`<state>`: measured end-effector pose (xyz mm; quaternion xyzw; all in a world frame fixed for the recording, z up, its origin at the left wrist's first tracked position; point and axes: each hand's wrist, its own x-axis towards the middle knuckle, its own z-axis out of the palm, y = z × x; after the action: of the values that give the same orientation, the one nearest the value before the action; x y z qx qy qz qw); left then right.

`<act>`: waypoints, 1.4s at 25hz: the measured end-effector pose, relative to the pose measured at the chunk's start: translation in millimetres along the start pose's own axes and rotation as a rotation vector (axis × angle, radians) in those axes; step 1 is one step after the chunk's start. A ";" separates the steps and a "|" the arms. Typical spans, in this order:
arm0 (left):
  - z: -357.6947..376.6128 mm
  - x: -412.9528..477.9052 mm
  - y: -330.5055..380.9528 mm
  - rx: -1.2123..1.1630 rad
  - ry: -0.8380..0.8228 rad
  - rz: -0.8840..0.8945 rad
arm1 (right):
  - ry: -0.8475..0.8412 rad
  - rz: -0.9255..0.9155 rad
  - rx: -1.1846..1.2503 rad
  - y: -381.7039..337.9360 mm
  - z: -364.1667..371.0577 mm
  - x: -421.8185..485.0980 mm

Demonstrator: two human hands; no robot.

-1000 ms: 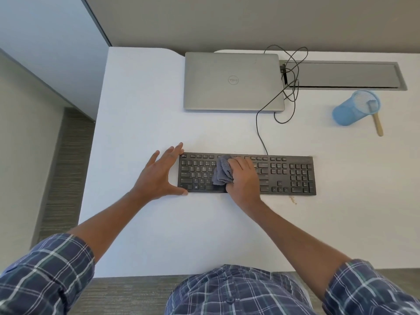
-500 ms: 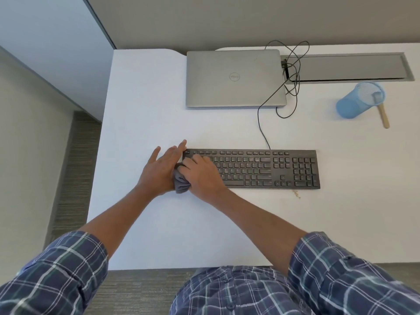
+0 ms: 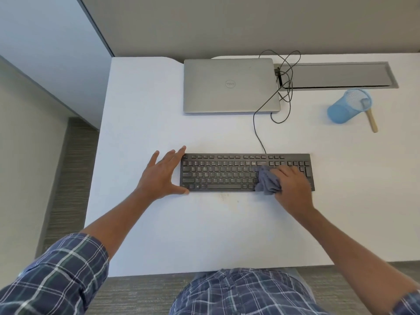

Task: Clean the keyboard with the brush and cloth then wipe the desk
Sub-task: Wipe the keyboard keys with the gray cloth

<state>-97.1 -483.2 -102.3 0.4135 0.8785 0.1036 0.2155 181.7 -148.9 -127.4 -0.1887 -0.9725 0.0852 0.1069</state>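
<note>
Grey cloth (image 3: 268, 181) in right hand (image 3: 293, 188) — on keyboard (image 3: 227, 172)

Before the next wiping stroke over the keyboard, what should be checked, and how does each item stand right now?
1. Keyboard braced: left hand lies flat against the left end of the keyboard. Ok.
2. Cloth held: right hand grips the cloth on the keys near the right end. Ok.
3. Cable out of the wiping path: it leaves the back edge toward the laptop. Ok.
4. Brush parked: it sits in the blue cup, apart from the keyboard. Ok.
5. Keys free of dust: too small to see. Cannot tell.
6. Desk wiped: faint specks lie in front of the keyboard. Not ok.
</note>
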 end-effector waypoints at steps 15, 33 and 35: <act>-4.5 3.3 7.7 0.080 -0.007 0.007 | -0.205 -0.214 0.126 -124.9 26.3 54.7; 4.6 0.6 0.8 -0.035 0.008 0.021 | -0.084 -0.100 0.275 -144.9 41.8 50.1; 3.7 0.5 0.7 -0.028 0.011 0.027 | -0.098 -0.160 0.272 -163.6 49.5 57.8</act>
<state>-95.2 -482.3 -105.5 0.4217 0.8725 0.1212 0.2149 60.4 -282.5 -131.1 -0.0901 -0.9680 0.2163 0.0903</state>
